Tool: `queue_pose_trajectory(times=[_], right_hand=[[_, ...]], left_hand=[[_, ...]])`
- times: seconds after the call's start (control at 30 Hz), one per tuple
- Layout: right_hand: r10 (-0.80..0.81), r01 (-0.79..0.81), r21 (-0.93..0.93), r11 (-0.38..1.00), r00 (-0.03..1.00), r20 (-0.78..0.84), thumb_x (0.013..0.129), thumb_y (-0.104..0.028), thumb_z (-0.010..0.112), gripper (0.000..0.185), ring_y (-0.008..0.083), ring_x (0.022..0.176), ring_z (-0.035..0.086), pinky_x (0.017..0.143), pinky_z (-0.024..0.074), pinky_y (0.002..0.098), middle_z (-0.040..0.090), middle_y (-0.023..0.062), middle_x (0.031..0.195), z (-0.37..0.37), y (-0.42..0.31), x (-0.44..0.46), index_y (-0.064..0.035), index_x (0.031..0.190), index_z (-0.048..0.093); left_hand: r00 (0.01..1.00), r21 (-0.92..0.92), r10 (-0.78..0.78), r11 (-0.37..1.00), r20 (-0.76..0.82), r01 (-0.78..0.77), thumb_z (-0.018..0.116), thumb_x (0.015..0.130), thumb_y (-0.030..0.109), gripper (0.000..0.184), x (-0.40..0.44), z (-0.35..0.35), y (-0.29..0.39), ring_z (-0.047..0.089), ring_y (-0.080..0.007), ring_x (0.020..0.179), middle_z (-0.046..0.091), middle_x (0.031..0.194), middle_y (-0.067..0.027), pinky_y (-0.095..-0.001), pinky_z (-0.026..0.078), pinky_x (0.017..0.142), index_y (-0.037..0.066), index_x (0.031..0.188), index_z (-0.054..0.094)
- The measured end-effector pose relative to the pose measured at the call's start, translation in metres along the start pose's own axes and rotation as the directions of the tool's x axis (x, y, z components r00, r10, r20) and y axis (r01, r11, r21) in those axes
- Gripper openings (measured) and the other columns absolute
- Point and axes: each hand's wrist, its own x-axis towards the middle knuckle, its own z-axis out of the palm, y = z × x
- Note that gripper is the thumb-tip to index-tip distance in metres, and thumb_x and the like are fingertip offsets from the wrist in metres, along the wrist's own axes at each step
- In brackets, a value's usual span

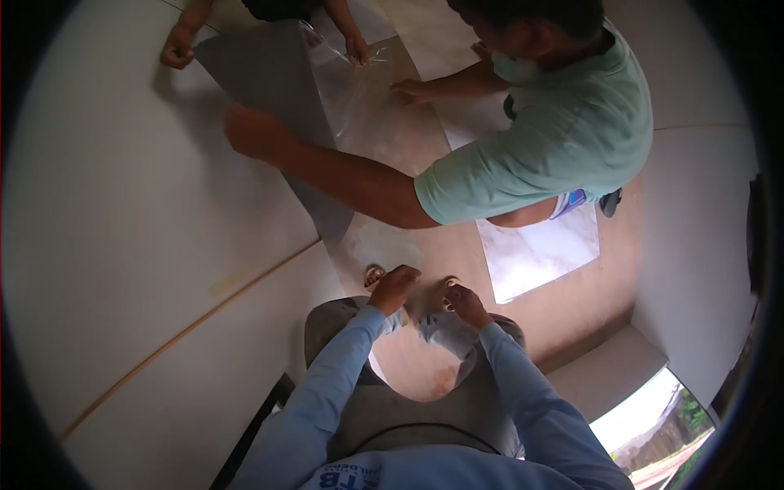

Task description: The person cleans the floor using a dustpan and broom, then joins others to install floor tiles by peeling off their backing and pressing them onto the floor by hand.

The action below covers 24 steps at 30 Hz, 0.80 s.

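Large letters (pixel 343 478), apparently a T and a B, stand on the wearer's blue shirt (pixel 425 469); a smaller, partly legible line (pixel 359 468) seems to read "BUILDERS".

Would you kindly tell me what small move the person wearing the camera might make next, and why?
Perhaps reach the left hand forward to steady the near end of the grey sheet: no hand shows there, while a co-worker's hand is at its far corner. The left hand also looks nearer to that end than the right hand.
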Motion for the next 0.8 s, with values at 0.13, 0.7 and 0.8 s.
queue_pose_trajectory(times=[0.13,0.7,0.8], right_hand=[[-0.079,0.094,-0.210,0.973,0.994,0.080,0.092,-0.026,0.057,0.024,0.0291,0.095,0.067,0.079,0.0535,0.0364,0.069,0.0127,0.097,-0.016,-0.005,0.046,-0.0088,0.107,0.066],[-0.112,0.237,-0.707,0.666,0.969,0.218,0.087,-0.025,0.058,0.023,0.0359,0.099,0.065,0.088,0.0504,0.0467,0.070,0.0172,0.101,-0.047,-0.067,0.144,-0.0100,0.103,0.067],[-0.132,0.276,-0.708,0.650,0.959,0.252,0.087,-0.029,0.058,0.025,0.0366,0.100,0.065,0.088,0.0505,0.0469,0.070,0.0172,0.102,-0.055,-0.062,0.155,-0.0105,0.101,0.069]], left_hand=[[0.997,0.204,0.058,0.977,0.060,-0.069,0.058,0.093,0.021,0.024,0.020,-0.007,0.054,0.067,-0.0257,0.095,0.069,0.104,-0.0129,-0.0353,0.052,0.085,0.003,0.110,0.063],[0.872,0.678,0.438,0.574,0.218,-0.459,0.058,0.090,0.015,0.018,0.048,0.005,0.062,0.065,-0.0352,0.088,0.067,0.096,-0.0159,-0.0449,0.052,0.077,0.005,0.104,0.057],[0.880,0.728,0.430,0.536,0.201,-0.428,0.058,0.090,0.014,0.019,0.049,0.014,0.058,0.066,-0.0359,0.088,0.067,0.096,-0.0163,-0.0462,0.051,0.078,0.005,0.106,0.054]])
